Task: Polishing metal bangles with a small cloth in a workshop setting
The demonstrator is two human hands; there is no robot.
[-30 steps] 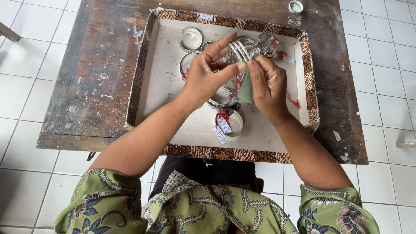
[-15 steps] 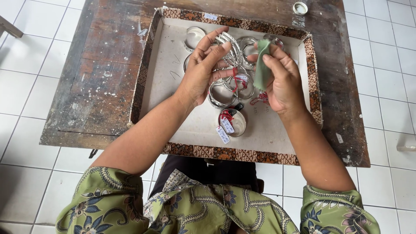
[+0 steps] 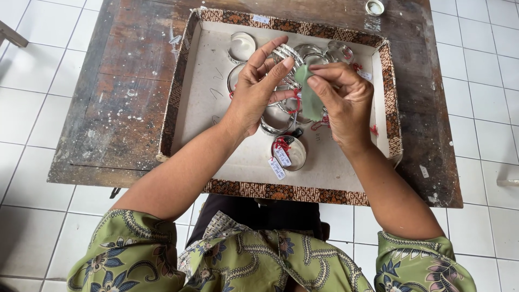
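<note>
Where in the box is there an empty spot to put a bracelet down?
The tray has bare floor along its left wall, left of the left hand, and a strip near the front wall beside the tagged bangle. The middle and back are crowded with silver bangles under both hands; the right hand pinches a green cloth.
</note>
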